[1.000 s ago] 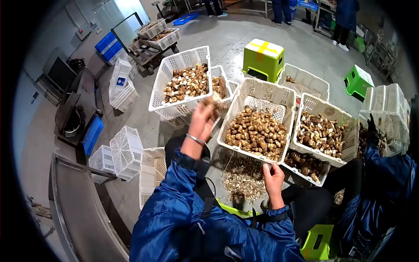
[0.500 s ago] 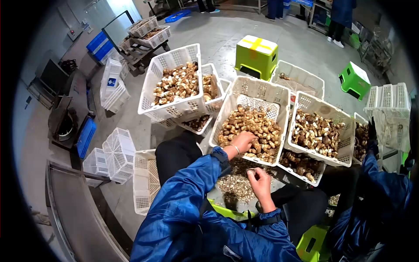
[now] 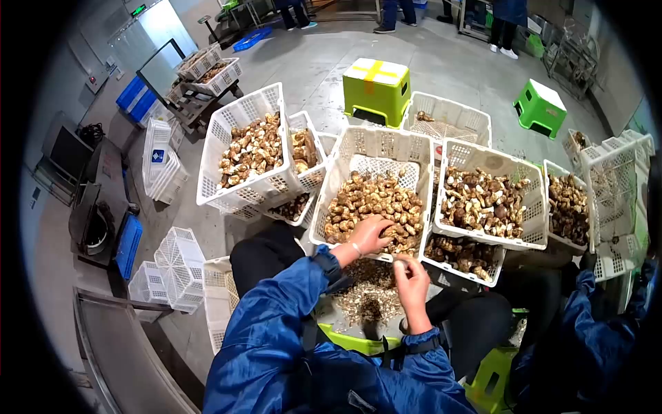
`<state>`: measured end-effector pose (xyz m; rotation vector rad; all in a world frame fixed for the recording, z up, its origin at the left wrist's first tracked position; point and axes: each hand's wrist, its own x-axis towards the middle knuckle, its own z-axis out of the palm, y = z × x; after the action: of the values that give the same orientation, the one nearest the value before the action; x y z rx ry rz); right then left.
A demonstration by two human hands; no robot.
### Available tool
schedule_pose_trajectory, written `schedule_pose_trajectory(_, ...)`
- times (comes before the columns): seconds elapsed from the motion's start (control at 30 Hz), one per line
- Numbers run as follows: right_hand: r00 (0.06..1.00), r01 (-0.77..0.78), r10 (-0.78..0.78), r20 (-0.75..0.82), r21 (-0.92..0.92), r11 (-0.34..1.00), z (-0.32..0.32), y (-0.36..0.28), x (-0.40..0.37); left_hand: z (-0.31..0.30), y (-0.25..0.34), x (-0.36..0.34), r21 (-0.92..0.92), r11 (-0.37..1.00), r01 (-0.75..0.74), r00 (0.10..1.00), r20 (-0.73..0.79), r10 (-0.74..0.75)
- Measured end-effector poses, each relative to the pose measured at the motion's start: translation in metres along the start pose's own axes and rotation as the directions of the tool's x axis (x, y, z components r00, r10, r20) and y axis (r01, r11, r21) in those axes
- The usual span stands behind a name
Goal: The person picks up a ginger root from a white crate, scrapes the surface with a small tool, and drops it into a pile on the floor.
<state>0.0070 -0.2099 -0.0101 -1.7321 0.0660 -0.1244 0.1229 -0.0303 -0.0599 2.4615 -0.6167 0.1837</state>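
Observation:
Brown and cream mushrooms [image 3: 376, 200] lie in a white crate [image 3: 420, 148] in front of me. My left hand [image 3: 371, 234], with a white band at its wrist, is at the crate's near edge with fingers curled over a mushroom. Just right of it, my right hand [image 3: 412, 279] is closed in a pinch near the crate's rim; what it holds is too small to make out. Cut scraps [image 3: 365, 303] lie below both hands.
More mushroom crates stand left [image 3: 241, 186] and right [image 3: 534, 207]. Beyond are a green-and-white stool [image 3: 378, 90] and another stool [image 3: 541, 109]. A co-worker's blue sleeve [image 3: 596, 331] is at the right. Empty crates [image 3: 181, 269] stand at the left.
My left hand has drawn back from the mushroom pile toward the near rim, and my right hand has come up closer to it. The view has shifted slightly.

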Motion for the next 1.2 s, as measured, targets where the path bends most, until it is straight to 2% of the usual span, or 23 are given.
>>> schedule_pose_trajectory(0.03, 0.999, -0.023, 0.023, -0.045, 0.005, 1.000, -0.003, -0.004, 0.002, -0.013, 0.015, -0.009, -0.039, 0.999, 0.033, 0.999, -0.035, -0.034)
schedule_pose_trajectory(0.1, 0.993, 0.075, -0.082, -0.084, -0.092, 0.993, -0.004, 0.016, 0.005, -0.031, 0.037, -0.028, -0.065, 0.994, 0.088, 0.995, -0.042, -0.091)
schedule_pose_trajectory(0.17, 0.998, 0.025, -0.026, -0.055, -0.009, 1.000, -0.005, 0.000, 0.003, -0.041, 0.056, -0.047, -0.050, 0.992, 0.118, 0.991, -0.060, -0.121)
schedule_pose_trajectory(0.27, 0.995, 0.102, -0.103, -0.014, -0.060, 0.993, -0.002, 0.013, -0.001, -0.053, 0.082, -0.067, -0.018, 0.991, 0.132, 0.989, -0.072, -0.133)
schedule_pose_trajectory(0.37, 0.999, 0.034, -0.035, 0.033, 0.040, 0.999, 0.003, 0.015, -0.007, -0.058, 0.101, -0.083, 0.081, 0.989, 0.127, 0.983, -0.141, -0.115)
schedule_pose_trajectory(0.5, 0.995, -0.011, 0.005, 0.099, 0.068, 0.998, 0.004, 0.003, -0.019, -0.067, 0.116, -0.095, 0.123, 0.985, 0.120, 0.977, -0.188, -0.096)
schedule_pose_trajectory(0.53, 0.984, 0.166, -0.164, 0.069, -0.021, 0.986, 0.003, -0.005, -0.020, -0.065, 0.114, -0.098, 0.119, 0.989, 0.092, 0.972, -0.225, -0.063)
schedule_pose_trajectory(0.63, 0.993, -0.051, 0.033, 0.109, 0.162, 0.986, 0.001, -0.002, -0.024, -0.070, 0.119, -0.106, 0.072, 0.993, 0.097, 0.969, -0.236, -0.078)
schedule_pose_trajectory(0.7, 0.995, 0.015, -0.026, 0.095, 0.119, 0.993, -0.003, -0.001, -0.023, -0.073, 0.121, -0.113, 0.027, 0.993, 0.116, 0.963, -0.249, -0.106)
schedule_pose_trajectory(0.77, 0.989, -0.004, -0.002, 0.151, 0.043, 0.999, -0.011, 0.001, -0.024, -0.074, 0.123, -0.120, -0.019, 0.991, 0.135, 0.955, -0.265, -0.135)
schedule_pose_trajectory(0.9, 0.958, -0.072, 0.018, 0.287, 0.179, 0.981, -0.005, -0.007, -0.035, -0.076, 0.126, -0.135, -0.089, 0.976, 0.198, 0.938, -0.271, -0.215)
schedule_pose_trajectory(0.97, 0.950, 0.183, -0.197, 0.242, 0.079, 0.980, 0.001, -0.010, -0.040, -0.080, 0.127, -0.140, -0.024, 0.980, 0.196, 0.942, -0.272, -0.196)
schedule_pose_trajectory(1.0, 0.947, 0.202, -0.202, 0.249, 0.025, 0.979, 0.000, -0.013, -0.042, -0.082, 0.130, -0.142, -0.006, 0.984, 0.178, 0.944, -0.283, -0.172)
schedule_pose_trajectory(1.03, 0.965, 0.103, -0.119, 0.233, 0.080, 0.991, 0.001, -0.017, -0.046, -0.084, 0.134, -0.144, 0.013, 0.987, 0.160, 0.944, -0.293, -0.149)
schedule_pose_trajectory(1.2, 0.970, 0.015, -0.020, 0.243, 0.024, 1.000, 0.001, -0.034, -0.059, -0.091, 0.139, -0.157, 0.013, 0.984, 0.177, 0.941, -0.295, -0.165)
